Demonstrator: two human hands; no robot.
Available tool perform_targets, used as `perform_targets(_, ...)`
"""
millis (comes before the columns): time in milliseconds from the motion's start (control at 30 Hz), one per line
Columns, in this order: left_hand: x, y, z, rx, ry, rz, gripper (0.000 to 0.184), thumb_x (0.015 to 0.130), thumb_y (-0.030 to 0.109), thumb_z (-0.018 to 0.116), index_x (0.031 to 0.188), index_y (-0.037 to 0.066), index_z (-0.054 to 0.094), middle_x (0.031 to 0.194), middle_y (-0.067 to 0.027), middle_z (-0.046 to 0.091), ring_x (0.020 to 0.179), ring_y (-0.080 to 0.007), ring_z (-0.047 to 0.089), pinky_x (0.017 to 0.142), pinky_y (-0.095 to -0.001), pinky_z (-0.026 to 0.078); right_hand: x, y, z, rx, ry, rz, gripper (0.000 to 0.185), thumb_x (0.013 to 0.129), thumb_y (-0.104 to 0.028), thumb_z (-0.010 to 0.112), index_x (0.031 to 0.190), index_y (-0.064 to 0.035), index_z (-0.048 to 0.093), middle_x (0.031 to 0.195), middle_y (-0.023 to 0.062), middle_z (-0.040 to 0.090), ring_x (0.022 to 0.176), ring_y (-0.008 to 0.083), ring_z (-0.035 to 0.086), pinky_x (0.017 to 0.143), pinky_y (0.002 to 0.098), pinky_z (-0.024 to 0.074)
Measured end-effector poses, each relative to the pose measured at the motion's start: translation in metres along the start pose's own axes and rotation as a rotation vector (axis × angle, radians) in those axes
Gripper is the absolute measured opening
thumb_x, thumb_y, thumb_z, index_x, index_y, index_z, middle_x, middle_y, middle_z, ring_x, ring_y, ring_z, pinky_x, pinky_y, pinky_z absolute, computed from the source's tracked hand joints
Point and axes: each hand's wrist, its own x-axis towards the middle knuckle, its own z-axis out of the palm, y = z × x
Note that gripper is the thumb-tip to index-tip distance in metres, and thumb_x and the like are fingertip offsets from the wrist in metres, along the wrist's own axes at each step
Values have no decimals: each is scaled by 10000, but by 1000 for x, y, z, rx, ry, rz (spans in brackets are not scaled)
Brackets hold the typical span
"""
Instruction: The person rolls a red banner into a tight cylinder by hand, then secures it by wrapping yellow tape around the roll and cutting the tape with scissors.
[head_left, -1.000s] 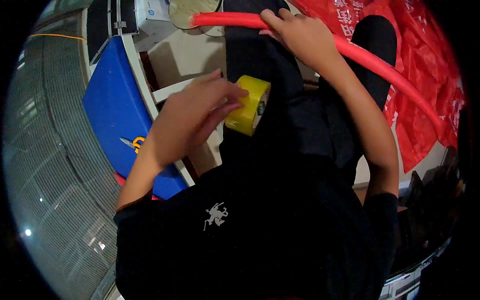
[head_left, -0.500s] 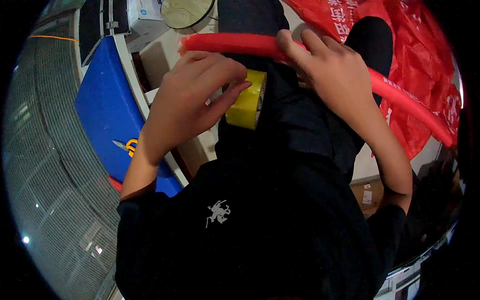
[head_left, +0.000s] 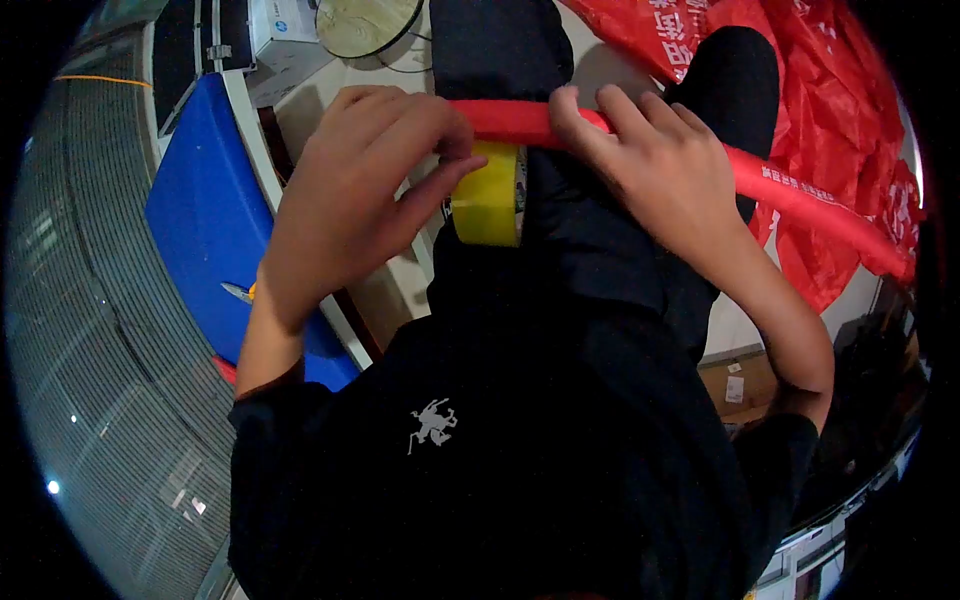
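A rolled red banner (head_left: 505, 121) with white print runs across my thighs as a long tube. My left hand (head_left: 375, 170) is closed around its left end, which the fingers hide. The left thumb points at a yellow roll of tape (head_left: 487, 210), which sits just below the tube against my dark trousers. Whether the thumb touches the tape I cannot tell. My right hand (head_left: 660, 150) grips the tube further right, thumb on the near side and fingers over the top. From there the tube slants down to the right.
Loose red sheeting (head_left: 835, 90) with white characters spreads at the upper right. On my left, scissors (head_left: 238, 292) lie on a blue surface (head_left: 205, 190), partly behind my wrist. A white box (head_left: 288, 45) and a round disc (head_left: 368, 22) stand at the top.
My left hand has moved over the tube's left end, which showed before and is now covered. The tape roll has turned slightly. The right hand keeps its hold.
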Motion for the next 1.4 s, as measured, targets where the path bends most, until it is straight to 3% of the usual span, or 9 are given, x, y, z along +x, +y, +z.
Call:
perform_targets(233, 5, -2, -4, -130, -15, -88, 188, 770, 59, 780, 910, 31, 658, 829, -56, 642, 732, -164, 608, 630, -276, 474, 0, 4, 1, -20, 34, -48, 385, 803, -154, 579, 1181, -199, 521, 886, 14, 559, 699, 178, 618, 558, 301, 538)
perform_targets(267, 5, -4, -4, -131, -14, -88, 188, 770, 59, 780, 910, 31, 658, 829, -56, 642, 732, -164, 608, 630, -276, 474, -1, 4, 0, -20, 33, -48, 385, 803, -154, 579, 1181, -199, 521, 886, 14, 559, 699, 178, 618, 558, 301, 538)
perform_targets(333, 5, -7, -6, -198, -69, -137, 194, 776, 69, 786, 914, 29, 656, 813, -54, 634, 712, -149, 596, 635, -275, 467, -2, 4, -3, -27, -41, -35, 505, 788, -120, 578, 1283, -215, 534, 922, 28, 547, 795, 198, 610, 678, 312, 539)
perform_targets(633, 3, 1, -12, -102, -90, -38, 194, 748, 75, 796, 878, 47, 654, 775, -41, 619, 656, -154, 537, 595, -290, 432, -5, 7, -12, -33, -33, -52, 498, 781, -121, 578, 1269, -214, 545, 921, 26, 551, 783, 191, 598, 675, 308, 524)
perform_targets(1067, 11, 9, -8, -114, -87, -27, 186, 746, 72, 790, 856, 47, 642, 764, -47, 600, 667, -186, 549, 612, -317, 440, -22, 14, -31, -92, -53, -32, 459, 770, -116, 584, 1218, -216, 561, 902, 10, 549, 745, 167, 570, 662, 289, 499)
perform_targets(1333, 25, 3, -4, -14, -172, 103, 203, 786, 113, 769, 885, 48, 604, 802, -51, 604, 835, -254, 592, 736, -317, 473, -28, 16, -31, -78, 10, -117, 480, 753, -139, 602, 1226, -218, 573, 900, 7, 536, 751, 161, 572, 638, 285, 499)
perform_targets(1400, 28, -6, -2, -77, -242, 96, 218, 787, 119, 779, 885, 51, 597, 815, -38, 611, 827, -228, 607, 739, -313, 483, -30, 19, -31, -80, 26, -137, 483, 748, -140, 608, 1224, -218, 576, 903, 7, 536, 753, 160, 573, 635, 285, 499)
